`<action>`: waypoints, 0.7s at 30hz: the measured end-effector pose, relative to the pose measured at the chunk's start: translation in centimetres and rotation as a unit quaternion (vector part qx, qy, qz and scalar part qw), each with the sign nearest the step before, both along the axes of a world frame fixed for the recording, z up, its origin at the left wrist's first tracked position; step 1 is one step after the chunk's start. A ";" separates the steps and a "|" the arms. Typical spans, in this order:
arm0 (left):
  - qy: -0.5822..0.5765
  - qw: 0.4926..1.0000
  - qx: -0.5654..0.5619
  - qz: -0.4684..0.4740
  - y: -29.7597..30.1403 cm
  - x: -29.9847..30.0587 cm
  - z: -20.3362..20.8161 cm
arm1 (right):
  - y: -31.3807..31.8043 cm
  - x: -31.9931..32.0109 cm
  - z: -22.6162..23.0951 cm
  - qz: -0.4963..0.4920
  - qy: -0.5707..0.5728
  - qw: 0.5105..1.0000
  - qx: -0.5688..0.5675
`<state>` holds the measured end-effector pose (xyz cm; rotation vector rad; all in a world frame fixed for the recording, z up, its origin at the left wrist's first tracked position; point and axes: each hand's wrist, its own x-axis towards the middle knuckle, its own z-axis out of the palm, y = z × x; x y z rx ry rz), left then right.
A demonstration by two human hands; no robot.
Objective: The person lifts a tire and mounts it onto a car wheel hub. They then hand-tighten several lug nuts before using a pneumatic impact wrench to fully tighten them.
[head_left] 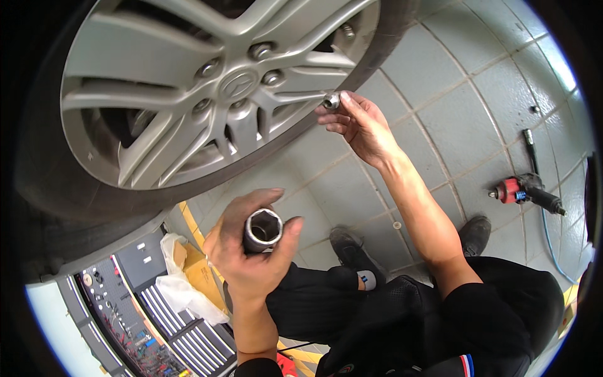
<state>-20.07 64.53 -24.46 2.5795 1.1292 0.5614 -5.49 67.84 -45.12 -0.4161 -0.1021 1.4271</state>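
A silver alloy wheel point(157, 56) with a dark tyre point(392, 38) stands at the upper left. Around its centre cap point(239, 85), several recesses show wheel nuts, such as the nut point(260, 51) at the upper right. Below the tyre, my left hand point(242, 267) is closed around a metal socket point(262, 229), its hexagonal mouth facing up. By the tyre's right side, my right hand point(365, 129) pinches a small silver wheel nut point(331, 100) between thumb and fingers. This nut's hollow end is visible, close in front of the rim.
On the grey tiled floor point(440, 132) at the right lie a red and black impact wrench point(521, 190), a dark extension bar point(531, 151), a blue hose point(548, 242) and a small black piece point(534, 109). At the lower left are a drawer cabinet point(195, 345) and a plastic-wrapped cardboard box point(200, 270).
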 end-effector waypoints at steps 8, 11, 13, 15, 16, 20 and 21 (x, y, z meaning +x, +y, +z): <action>-0.026 1.000 -0.010 -0.010 0.6 -2.2 0.5 | 4.8 -7.3 2.7 -0.079 -0.044 0.996 -0.018; -0.029 1.000 -0.003 -0.009 0.7 -2.6 0.8 | 6.4 -9.4 3.9 -0.132 -0.080 0.987 -0.055; -0.032 0.999 -0.002 -0.009 0.6 -2.8 0.8 | 6.9 -10.9 4.9 -0.152 -0.083 0.982 -0.073; -0.037 0.999 -0.006 -0.006 0.6 -3.1 0.8 | 7.4 -12.1 5.8 -0.183 -0.124 0.969 -0.106; -0.030 1.000 -0.005 -0.004 0.5 -3.2 1.0 | 7.6 -12.4 6.4 -0.197 -0.139 0.962 -0.130; -0.023 1.000 0.001 -0.003 0.4 -3.3 1.0 | 7.6 -12.0 7.4 -0.213 -0.263 0.927 -0.162; -0.027 1.000 0.004 -0.006 0.4 -3.4 0.9 | 7.3 -11.7 7.4 -0.184 -0.306 0.919 -0.167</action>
